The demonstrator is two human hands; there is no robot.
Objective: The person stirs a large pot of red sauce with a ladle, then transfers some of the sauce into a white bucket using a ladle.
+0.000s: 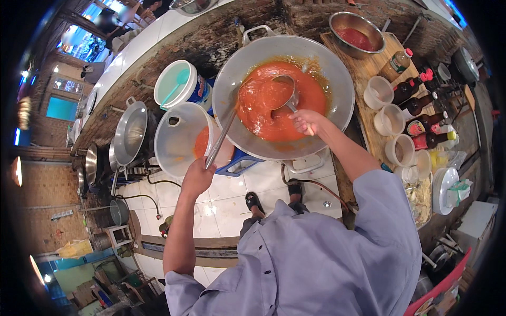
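A wide grey metal wok [337, 79] holds thick orange-red sauce [308, 100], with oily flecks around its rim. My right hand [310, 123] is closed round the handle of a metal ladle [293, 97], whose bowl sits at the sauce surface with sauce in it. Below the wok's left side, my left hand [199, 178] grips a long metal-handled utensil [224, 134]. That utensil slants up over the wok's rim into the left edge of the sauce; its head is partly hidden there, so its exact kind is unclear.
Left of the wok stand a translucent tub [174, 145] with orange sauce inside and a white bucket [162, 87] holding a turquoise scoop [182, 77]. On the wooden counter [363, 68] at right are a steel bowl [337, 22] of red sauce, plastic containers [390, 119] and several bottles [416, 105]. Hoses [321, 184] cross the tiled floor.
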